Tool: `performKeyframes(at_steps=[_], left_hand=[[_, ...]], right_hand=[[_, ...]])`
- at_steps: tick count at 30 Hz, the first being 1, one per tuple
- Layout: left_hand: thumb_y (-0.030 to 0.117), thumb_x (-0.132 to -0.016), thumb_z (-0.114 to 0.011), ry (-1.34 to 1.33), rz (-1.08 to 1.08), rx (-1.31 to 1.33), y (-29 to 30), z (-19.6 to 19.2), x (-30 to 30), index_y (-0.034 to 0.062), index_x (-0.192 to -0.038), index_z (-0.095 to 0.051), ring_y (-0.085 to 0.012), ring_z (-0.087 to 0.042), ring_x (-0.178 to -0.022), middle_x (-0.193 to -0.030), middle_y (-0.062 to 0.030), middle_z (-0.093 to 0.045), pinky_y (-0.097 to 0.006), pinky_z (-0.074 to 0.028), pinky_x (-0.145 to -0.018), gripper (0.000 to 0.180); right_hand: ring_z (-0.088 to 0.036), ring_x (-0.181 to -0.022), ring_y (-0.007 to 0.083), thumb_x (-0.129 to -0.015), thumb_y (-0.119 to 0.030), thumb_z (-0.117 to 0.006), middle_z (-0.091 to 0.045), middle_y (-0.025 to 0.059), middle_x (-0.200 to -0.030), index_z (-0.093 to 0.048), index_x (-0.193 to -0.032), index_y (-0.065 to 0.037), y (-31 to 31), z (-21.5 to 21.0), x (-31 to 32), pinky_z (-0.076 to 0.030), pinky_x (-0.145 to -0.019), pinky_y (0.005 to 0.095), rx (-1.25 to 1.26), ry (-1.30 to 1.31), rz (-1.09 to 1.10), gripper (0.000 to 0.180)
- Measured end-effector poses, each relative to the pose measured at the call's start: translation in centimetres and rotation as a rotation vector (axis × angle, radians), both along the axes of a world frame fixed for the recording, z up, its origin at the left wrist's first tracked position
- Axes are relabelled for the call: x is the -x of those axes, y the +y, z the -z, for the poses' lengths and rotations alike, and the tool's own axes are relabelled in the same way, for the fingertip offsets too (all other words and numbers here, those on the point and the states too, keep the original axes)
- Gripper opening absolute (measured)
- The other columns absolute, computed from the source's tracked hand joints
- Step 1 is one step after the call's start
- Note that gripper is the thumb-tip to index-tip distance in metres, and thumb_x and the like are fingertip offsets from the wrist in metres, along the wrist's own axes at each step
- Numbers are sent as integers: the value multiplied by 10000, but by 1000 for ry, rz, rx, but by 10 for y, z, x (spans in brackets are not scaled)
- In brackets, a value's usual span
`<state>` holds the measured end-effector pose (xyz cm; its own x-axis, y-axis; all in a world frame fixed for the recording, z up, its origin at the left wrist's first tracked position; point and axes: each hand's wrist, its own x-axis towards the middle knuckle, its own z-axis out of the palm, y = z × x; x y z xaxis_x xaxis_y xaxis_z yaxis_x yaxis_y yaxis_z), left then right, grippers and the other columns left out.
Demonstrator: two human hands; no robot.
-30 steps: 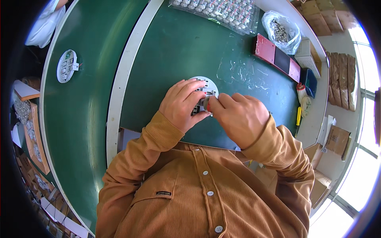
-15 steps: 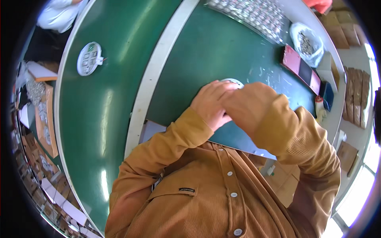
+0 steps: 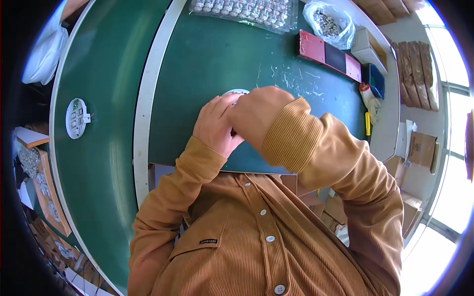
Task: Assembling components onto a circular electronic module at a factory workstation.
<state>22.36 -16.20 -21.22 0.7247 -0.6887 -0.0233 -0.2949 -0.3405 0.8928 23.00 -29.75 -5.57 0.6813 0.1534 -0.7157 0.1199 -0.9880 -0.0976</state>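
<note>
Where the tan corduroy shirt fills the lower part of the view, both sleeves rise to meet over the near edge of the dark green tabletop. The left hand lies with fingers curled inward against the right hand, which is seen from the back, its ribbed cuff raised toward the camera. Between and beneath them sits a small round white plastic disc, of which only a thin upper arc shows; it rests on the tabletop just in from the near edge. Both hands are closed around it, but whether either grip actually pinches the disc cannot be told, since the fingers hide it. Compared with half a second earlier, the right forearm has swung lower and now covers less of the hands, so the left hand's knuckles show more fully; the disc is covered as much as before.

Left of the hands, a pale strip runs along the edge of a lighter green conveyor belt, on which a second round white disc with small parts in it lies well apart, nearer the belt's middle than earlier. Beyond the hands, scattered pale scraps mark the tabletop. Farther still lie a flat red and black slab, a clear tray of small parts, and a clear plastic bag of small pieces.
</note>
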Motion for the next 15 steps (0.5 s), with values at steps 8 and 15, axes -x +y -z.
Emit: performKeyframes(at_steps=[8, 15], left_hand=[[54, -709, -795, -361, 3, 72, 0, -20, -7, 72, -1006, -666, -286, -615, -1193, -1316, -72, -645, -387, -485, -1037, 324], [47, -704, -791, -370, 23, 81, -1, -12, -10, 57, -1033, -653, -295, -612, -1209, -1316, -74, -645, -395, -477, -1058, 357]], right_hand=[[-630, -686, 262, -880, -135, -748, -751, 56, -934, -732, -1071, -38, -52, 49, 85, -517, -663, 347, -525, -341, 609, 215], [-628, -700, 251, -904, -195, -721, -734, 45, -996, -723, -1064, -73, -50, 44, 85, -513, -662, 349, -436, -460, 557, 201]])
